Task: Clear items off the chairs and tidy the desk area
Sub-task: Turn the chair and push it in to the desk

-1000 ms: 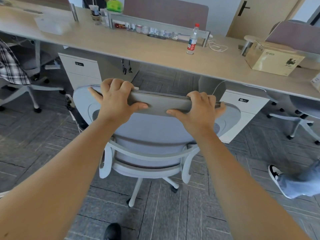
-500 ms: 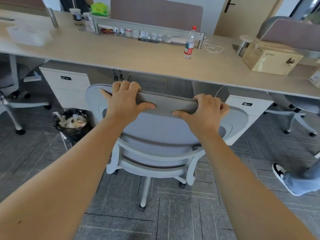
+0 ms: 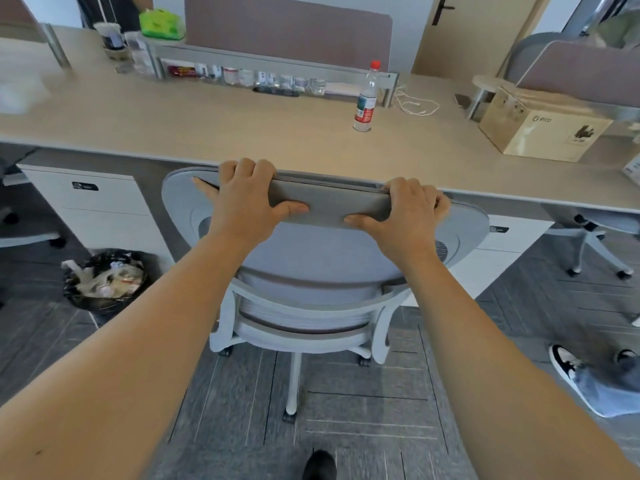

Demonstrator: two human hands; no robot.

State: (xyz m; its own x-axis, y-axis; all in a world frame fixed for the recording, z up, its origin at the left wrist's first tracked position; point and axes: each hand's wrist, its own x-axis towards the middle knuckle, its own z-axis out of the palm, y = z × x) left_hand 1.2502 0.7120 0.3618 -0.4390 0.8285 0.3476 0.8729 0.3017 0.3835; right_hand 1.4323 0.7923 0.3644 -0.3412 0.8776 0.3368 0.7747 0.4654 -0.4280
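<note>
A grey office chair stands with its back towards me, its top edge level with the front edge of the long beige desk. My left hand and my right hand both grip the grey padded top of the backrest, fingers over the far side and thumbs on the near face. The chair's seat is hidden behind the backrest. A clear water bottle with a red cap stands upright on the desk beyond the chair.
A cardboard box sits on the desk at right, a white cable behind the bottle. White drawer units flank the chair. A full black bin is on the floor at left. Another person's foot is at right.
The chair has rolled forward with both hands on its backrest, from well short of the desk to its front edge. The bin has come into view at left.
</note>
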